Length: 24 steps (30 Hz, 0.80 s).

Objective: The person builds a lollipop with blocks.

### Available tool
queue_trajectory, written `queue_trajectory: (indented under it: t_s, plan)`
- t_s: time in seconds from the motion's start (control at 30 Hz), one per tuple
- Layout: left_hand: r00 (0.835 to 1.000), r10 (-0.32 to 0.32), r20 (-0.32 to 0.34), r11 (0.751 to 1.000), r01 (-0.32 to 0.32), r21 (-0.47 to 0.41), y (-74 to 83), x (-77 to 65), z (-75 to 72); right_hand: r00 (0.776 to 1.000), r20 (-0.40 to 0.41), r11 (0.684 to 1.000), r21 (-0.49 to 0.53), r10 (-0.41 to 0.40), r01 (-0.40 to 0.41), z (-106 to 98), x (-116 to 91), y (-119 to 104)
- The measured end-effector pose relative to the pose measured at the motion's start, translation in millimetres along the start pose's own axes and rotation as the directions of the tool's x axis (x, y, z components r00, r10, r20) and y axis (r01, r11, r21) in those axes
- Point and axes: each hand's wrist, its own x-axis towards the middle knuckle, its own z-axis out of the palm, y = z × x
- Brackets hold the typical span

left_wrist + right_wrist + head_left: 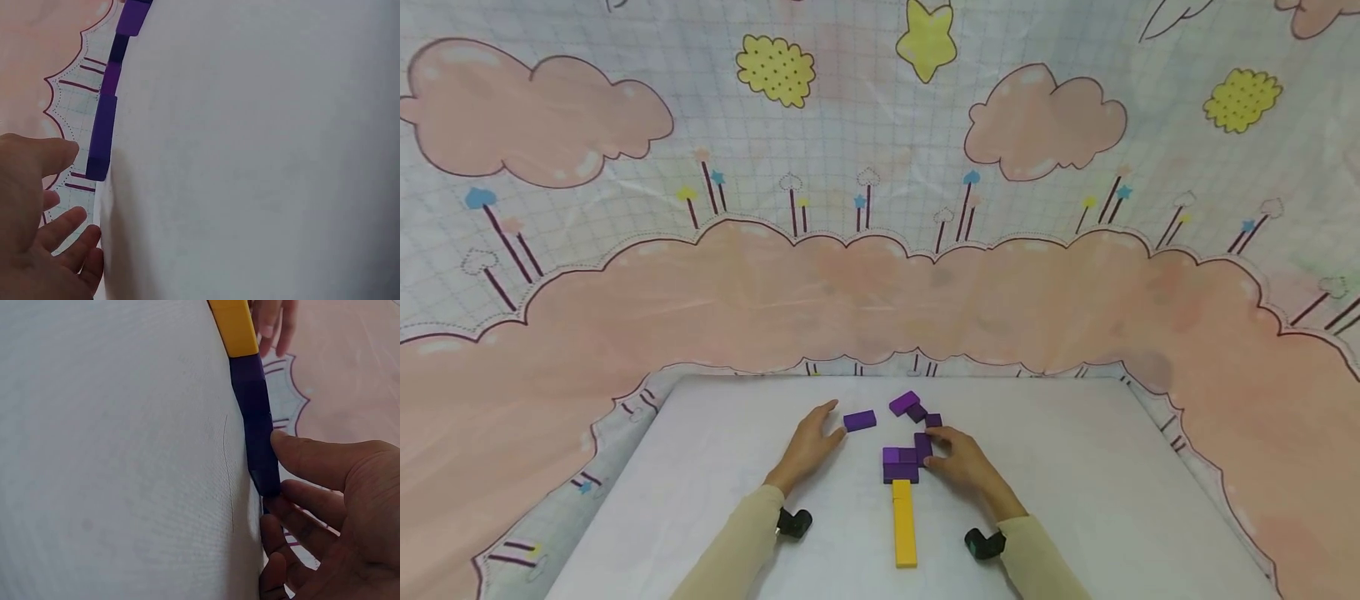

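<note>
My right hand (964, 462) pinches a long dark purple block (922, 448) between thumb and fingers, one at each end. That block stands right against a cluster of purple blocks (900, 473), at its right side. In the right wrist view, the thumb (306, 453) lies along the dark purple block (262, 447). My left hand (808, 442) has its fingers spread and holds nothing. Just right of its thumb lies a loose purple block (860, 420), also seen beyond the thumb in the left wrist view (102, 137).
A yellow strip of blocks (905, 529) runs from the purple cluster toward me. Farther back lie a bright purple block (904, 403), a small dark block (917, 412) and another small purple block (933, 420). All rest on a white table (700, 433) before a patterned cloth (880, 300).
</note>
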Motion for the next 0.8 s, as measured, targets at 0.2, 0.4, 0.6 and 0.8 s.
queue_trajectory:
  t_s: [0.2,0.4,0.6,0.8]
  plan:
    - [1.0,-0.004,-0.017,0.999,0.004,0.031,-2.4,5.5,2.3,1.0,0.0,1.0,0.01,0.005,-0.005,-0.3,2.0,0.2]
    - [1.0,0.001,-0.007,0.999,-0.001,0.034,-3.8,7.7,3.0,1.0,0.004,1.0,0.01,-0.008,0.007,-0.1,2.1,0.5]
    - [1.0,-0.005,0.017,0.999,0.004,0.044,-3.1,9.6,5.3,1.0,0.0,1.0,0.019,0.002,-0.002,-0.8,-0.5,0.0]
    - [1.0,-0.011,0.015,0.999,0.01,0.051,-3.1,8.6,7.1,1.0,0.0,1.0,0.022,0.008,-0.008,0.0,-0.3,1.6]
